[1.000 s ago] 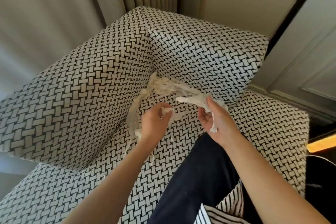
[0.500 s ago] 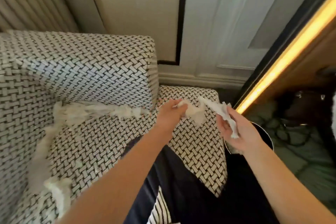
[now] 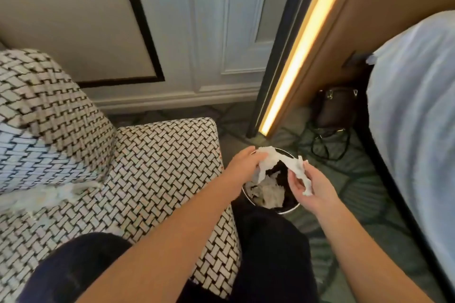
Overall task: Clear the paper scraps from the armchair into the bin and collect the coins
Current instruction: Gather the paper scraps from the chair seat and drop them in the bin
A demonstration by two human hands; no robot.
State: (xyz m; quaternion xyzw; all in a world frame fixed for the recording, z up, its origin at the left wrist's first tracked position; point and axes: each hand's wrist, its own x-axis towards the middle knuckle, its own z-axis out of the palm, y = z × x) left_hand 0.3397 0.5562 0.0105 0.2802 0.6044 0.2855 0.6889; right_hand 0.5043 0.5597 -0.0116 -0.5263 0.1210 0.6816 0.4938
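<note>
A small round bin (image 3: 286, 209) stands on the floor just right of the black-and-white woven armchair (image 3: 157, 170); white paper lies inside it. Both my hands hover over the bin. My left hand (image 3: 242, 166) pinches one end of a strip of torn white paper (image 3: 283, 158), and my right hand (image 3: 311, 186) grips the other end, which dangles past my palm. More white paper scraps (image 3: 49, 195) lie along the seat crease at the left. No coins are visible.
A bed with white bedding (image 3: 416, 110) fills the right side. A dark handbag (image 3: 336, 106) and cables (image 3: 327, 145) lie on the patterned carpet beyond the bin. A lit wooden panel (image 3: 298, 51) and white panelled wall stand behind. My dark-trousered legs (image 3: 273, 253) are at the bottom.
My view swung right from the armchair seat to the bin. Both hands carried the paper strip off the chair and now hold it over the bin.
</note>
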